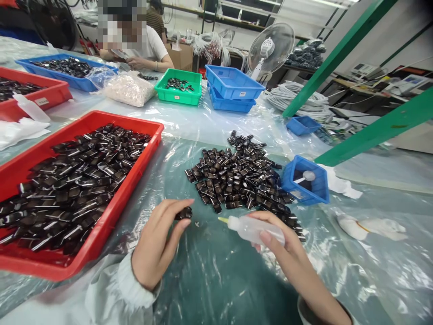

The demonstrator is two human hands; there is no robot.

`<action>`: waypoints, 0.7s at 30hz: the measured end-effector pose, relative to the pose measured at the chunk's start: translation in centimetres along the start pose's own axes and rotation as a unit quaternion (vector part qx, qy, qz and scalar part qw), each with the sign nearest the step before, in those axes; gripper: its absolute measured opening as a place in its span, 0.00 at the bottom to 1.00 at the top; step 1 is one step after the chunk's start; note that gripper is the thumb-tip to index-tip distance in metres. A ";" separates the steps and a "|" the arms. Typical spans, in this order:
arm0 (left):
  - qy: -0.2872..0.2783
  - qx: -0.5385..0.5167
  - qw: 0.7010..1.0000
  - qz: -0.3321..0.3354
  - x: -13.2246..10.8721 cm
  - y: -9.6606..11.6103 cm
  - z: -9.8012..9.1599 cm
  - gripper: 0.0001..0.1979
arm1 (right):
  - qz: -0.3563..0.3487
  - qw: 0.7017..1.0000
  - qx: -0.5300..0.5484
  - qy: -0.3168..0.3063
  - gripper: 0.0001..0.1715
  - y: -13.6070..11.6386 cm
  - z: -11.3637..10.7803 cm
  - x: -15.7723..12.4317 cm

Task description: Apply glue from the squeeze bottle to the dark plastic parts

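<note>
Between the thumb and fingers of my left hand (158, 241) is a small glossy black plastic part (184, 213), its end facing right. My right hand (279, 239) is wrapped round a translucent white squeeze bottle (252, 229), tilted so its yellowish nozzle (223, 220) points left toward the black part. A gap separates nozzle and part. Just beyond both hands lies a loose pile of similar black parts (237, 174). Left of my left hand, a large red tray (149, 151) holds many more of them.
A small blue bin (306, 194) with a white spoon (307, 176) stands right of the pile. Farther back are a green tray (179, 97), stacked blue trays (233, 88) and a bag of pale pieces (128, 88). A green post (338, 58) slants at right. Another person (154, 49) sits opposite.
</note>
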State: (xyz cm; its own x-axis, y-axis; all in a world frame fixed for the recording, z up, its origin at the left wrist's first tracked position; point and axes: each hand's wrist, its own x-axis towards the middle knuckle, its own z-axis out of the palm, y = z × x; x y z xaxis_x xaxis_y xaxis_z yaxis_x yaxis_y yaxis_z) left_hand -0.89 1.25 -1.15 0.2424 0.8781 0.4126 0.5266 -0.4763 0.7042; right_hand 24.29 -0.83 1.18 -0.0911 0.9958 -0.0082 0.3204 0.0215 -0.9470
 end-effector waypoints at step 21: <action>0.000 -0.025 1.000 0.010 -0.1 -0.3 0.3 0.11 | -0.239 0.923 -0.292 0.072 0.08 1.9 5.3 -0.9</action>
State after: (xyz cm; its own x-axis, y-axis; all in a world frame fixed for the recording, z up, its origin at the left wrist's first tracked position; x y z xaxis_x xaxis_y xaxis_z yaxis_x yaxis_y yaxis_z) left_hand -0.81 1.36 -1.62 0.2525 0.8682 0.4271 0.4809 -0.4956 0.7232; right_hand 19.97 -2.13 -2.34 -0.2413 0.8607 0.4482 0.7332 0.4643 -0.4969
